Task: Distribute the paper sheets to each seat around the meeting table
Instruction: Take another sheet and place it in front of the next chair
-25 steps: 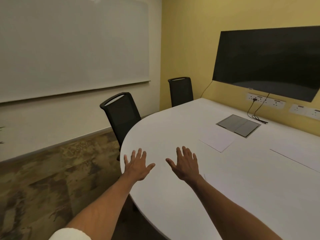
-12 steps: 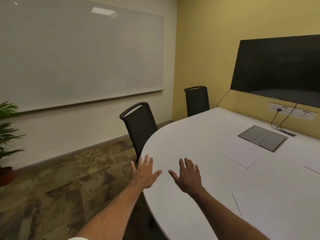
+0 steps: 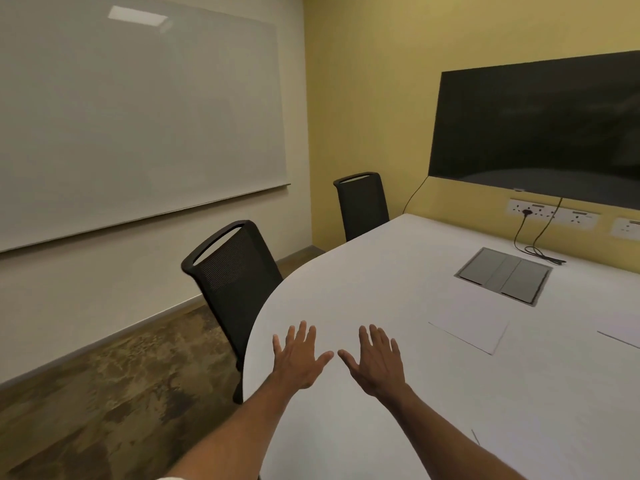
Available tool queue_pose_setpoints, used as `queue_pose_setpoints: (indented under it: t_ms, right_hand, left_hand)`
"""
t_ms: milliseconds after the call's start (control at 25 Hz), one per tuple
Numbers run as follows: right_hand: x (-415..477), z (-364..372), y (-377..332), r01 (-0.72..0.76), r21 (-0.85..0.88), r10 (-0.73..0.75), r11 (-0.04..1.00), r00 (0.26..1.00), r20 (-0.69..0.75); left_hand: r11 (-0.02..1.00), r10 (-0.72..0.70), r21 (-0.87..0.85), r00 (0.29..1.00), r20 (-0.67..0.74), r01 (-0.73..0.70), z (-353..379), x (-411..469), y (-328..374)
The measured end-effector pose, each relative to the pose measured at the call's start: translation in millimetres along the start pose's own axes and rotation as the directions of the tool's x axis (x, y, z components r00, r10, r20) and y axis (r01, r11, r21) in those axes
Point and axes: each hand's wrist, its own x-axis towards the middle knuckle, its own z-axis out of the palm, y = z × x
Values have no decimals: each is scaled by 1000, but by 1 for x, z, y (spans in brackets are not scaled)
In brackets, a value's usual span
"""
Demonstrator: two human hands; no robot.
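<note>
Head view | left hand [image 3: 299,358] and right hand [image 3: 375,362] are held side by side, palms down, fingers spread, nothing gripped, over the table [image 3: 381,271] | a paper sheet [image 3: 469,332] is laid flat beyond the right hand, apart from it.

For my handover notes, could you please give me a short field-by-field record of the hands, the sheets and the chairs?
left hand: open, fingers spread, palm down, holds nothing
right hand: the same, beside it
table: white, rounded end
paper sheet: flat on the table, near the hatch
second sheet: cut off at the right border
near chair: black, at the table's edge
far chair: black, same side
</note>
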Motion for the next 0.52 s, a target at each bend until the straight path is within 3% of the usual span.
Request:
queue_pose_setpoints:
  t_ms: [520]
  right_hand:
    - [95,-13,91,-314,1,313,950,947,-78]
  left_hand:
    - [952,305,-54,949,80,-302,11,157,94]
